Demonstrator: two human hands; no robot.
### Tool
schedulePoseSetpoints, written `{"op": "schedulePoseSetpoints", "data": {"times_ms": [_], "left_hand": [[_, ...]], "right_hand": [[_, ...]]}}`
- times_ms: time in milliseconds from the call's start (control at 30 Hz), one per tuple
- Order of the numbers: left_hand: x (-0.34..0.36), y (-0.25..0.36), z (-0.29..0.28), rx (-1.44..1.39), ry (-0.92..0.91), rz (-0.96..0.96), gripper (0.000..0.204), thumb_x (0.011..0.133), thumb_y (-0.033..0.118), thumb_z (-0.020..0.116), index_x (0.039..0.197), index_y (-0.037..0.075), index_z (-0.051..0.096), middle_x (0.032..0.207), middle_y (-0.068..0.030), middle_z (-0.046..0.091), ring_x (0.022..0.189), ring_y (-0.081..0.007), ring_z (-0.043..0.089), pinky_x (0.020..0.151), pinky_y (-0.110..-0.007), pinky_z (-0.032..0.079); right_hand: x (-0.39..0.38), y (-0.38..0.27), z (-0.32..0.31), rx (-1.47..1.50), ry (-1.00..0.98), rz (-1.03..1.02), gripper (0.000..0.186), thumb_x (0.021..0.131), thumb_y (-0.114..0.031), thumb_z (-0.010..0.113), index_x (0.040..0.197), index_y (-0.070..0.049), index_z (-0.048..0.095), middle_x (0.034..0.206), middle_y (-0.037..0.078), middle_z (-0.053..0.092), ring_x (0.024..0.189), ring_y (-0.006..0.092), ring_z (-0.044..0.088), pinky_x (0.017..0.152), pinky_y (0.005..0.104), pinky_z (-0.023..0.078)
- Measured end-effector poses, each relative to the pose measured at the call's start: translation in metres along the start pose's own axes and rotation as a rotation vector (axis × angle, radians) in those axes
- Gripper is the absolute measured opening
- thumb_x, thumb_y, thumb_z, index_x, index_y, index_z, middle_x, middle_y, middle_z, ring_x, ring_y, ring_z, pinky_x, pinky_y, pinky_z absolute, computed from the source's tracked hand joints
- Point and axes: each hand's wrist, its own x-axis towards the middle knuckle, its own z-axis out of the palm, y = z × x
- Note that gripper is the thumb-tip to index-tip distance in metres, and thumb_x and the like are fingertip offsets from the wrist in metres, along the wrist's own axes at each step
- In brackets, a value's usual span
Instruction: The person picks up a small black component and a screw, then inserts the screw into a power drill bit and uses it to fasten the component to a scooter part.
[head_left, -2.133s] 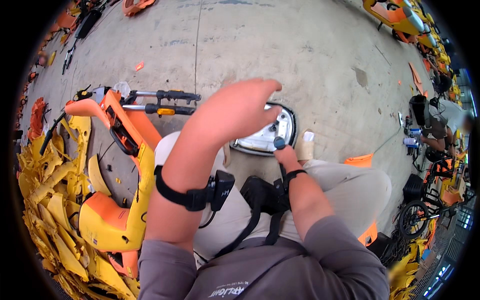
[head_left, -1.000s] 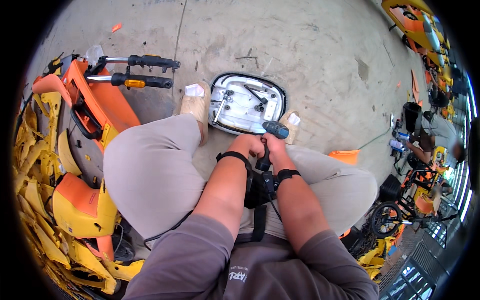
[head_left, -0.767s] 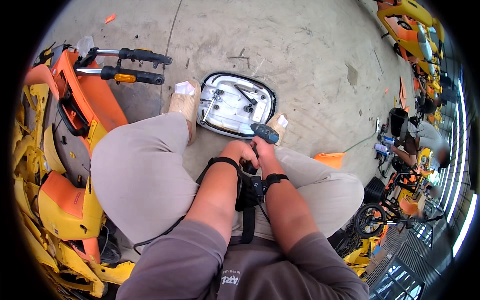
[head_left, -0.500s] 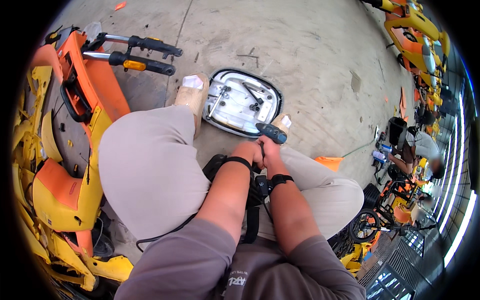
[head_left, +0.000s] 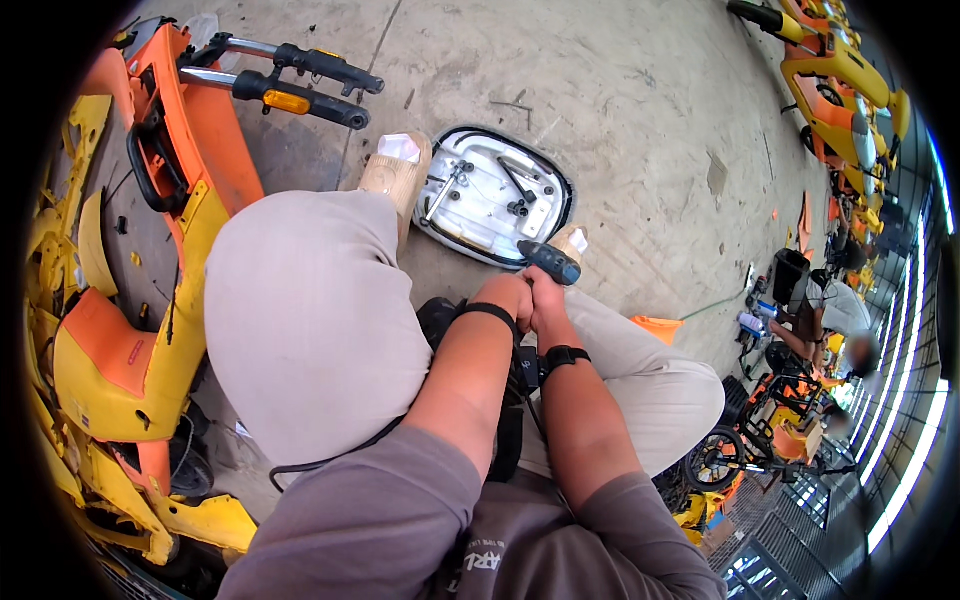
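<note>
My right hand [head_left: 545,298] is closed around the grip of a dark blue and black cordless drill [head_left: 550,263]. Pressed against it, my left hand [head_left: 507,295] has its fingers curled in; whatever they hold is hidden. Just beyond the hands, a shallow white tray-like shell [head_left: 480,228] with a black rim lies on the floor between my feet. Inside it are a thin metal rod [head_left: 440,193], a black bar-shaped part [head_left: 517,180] and several small black pieces. The drill's body overlaps the shell's near right edge in view.
Orange and yellow scooter bodywork [head_left: 190,260] with a fork [head_left: 300,95] stands close on my left, beside stacked yellow panels [head_left: 70,330]. An orange piece [head_left: 658,328] lies by my right knee. Farther right, another person [head_left: 835,310] crouches among parts; yellow scooters [head_left: 830,80] line the far right.
The view has shifted slightly, and the drill has turned a little in my right hand. Both hands stay together near the white shell.
</note>
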Motion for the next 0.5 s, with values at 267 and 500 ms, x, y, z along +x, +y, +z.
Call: {"op": "schedulePoseSetpoints", "data": {"times_ms": [267,500], "left_hand": [[-0.008,-0.001,-0.005,0.012,-0.056,0.030,0.064,0.067,0.032,0.089,0.124,0.010,0.069,0.123,-0.0151,0.068,0.106,-0.0321,0.068,0.090,-0.043,0.055],[-0.015,0.000,-0.007,0.020,-0.066,0.039,0.062,0.069,0.032,0.088,0.124,0.010,0.069,0.123,-0.0154,0.068,0.107,-0.0323,0.067,0.090,-0.044,0.055]], "right_hand": [[-0.003,-0.002,0.003,0.034,0.043,0.019,0.013,0.073,-0.002,0.066,0.085,0.001,0.065,0.080,0.009,0.064,0.070,0.0216,0.062,0.063,0.0361,0.050],[0.000,-0.001,0.001,0.033,0.020,0.025,0.013,0.073,-0.002,0.066,0.086,0.000,0.065,0.082,0.008,0.064,0.072,0.0203,0.061,0.064,0.0352,0.050]]}}
